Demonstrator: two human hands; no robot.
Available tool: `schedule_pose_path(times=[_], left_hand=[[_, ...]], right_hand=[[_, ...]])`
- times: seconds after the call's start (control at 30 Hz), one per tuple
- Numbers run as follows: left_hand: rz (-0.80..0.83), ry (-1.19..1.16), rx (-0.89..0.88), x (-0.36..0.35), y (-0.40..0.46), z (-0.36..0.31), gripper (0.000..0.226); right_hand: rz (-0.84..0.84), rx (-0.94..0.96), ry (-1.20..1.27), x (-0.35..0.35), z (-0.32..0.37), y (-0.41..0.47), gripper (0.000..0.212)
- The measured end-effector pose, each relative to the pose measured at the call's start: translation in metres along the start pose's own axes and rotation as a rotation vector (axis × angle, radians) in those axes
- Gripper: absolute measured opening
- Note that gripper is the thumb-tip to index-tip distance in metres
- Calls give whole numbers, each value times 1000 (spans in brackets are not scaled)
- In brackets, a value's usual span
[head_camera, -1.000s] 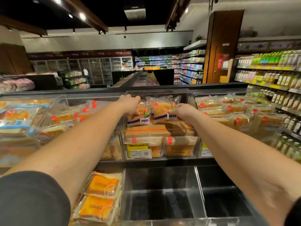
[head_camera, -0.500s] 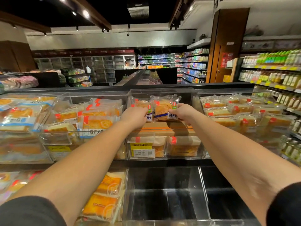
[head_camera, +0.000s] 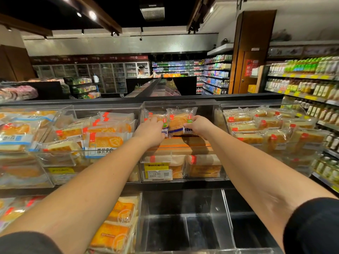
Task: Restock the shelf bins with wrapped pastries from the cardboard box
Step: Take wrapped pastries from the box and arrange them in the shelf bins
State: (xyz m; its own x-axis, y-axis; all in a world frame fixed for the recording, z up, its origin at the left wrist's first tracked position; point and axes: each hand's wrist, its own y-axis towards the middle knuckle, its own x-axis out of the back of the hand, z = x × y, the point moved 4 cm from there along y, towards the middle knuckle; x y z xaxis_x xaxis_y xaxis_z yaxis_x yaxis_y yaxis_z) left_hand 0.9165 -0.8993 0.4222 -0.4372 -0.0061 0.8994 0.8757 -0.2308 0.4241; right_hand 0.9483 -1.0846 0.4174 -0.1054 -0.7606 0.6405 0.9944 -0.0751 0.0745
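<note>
Since a moment ago the left hand [head_camera: 151,132] has dropped from the top edge of its packet to the lower front, while the right hand [head_camera: 197,125] has hardly shifted. Two wrapped pastries stand upright, side by side and touching, in the top middle bin [head_camera: 205,109]. The left pastry [head_camera: 157,119] is mostly hidden behind the left hand, which is closed over its lower part. The right pastry [head_camera: 178,121] is pinched at its lower right corner by the right hand.

From where I stand these look light and soft: round bread in slick, crinkly film. I would guess a hard squeeze would dent them and the wrap could slide in the fingers, so the sealed edges or bottom corners seem the sensible place to hold, much as both hands do now.

Under them lies a flat brown cardboard piece with an orange stripe [head_camera: 183,144]; whether it is the box itself I cannot tell. Below that, two larger packets sit behind a yellow price tag [head_camera: 156,166]. The neighbouring bins left [head_camera: 102,132] and right [head_camera: 256,125] are heaped beyond easy counting. On the bottom shelf, the clear bins [head_camera: 225,213] before me hold nothing, and two orange packets [head_camera: 117,222] lie to their left.
</note>
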Motion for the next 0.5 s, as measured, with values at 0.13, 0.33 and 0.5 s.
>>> schedule_pose_path(times=[0.13,0.33,0.5], left_hand=[[52,-22,32,0,3,0,43],[118,-53,89,-1,2,-4,48],[145,-134,118,5,1,-3,45]], right_hand=[[-50,-91,15,8,-5,-3,87],[50,-66,16,5,-6,-10,65],[121,-73,-22,-2,-1,-16,49]])
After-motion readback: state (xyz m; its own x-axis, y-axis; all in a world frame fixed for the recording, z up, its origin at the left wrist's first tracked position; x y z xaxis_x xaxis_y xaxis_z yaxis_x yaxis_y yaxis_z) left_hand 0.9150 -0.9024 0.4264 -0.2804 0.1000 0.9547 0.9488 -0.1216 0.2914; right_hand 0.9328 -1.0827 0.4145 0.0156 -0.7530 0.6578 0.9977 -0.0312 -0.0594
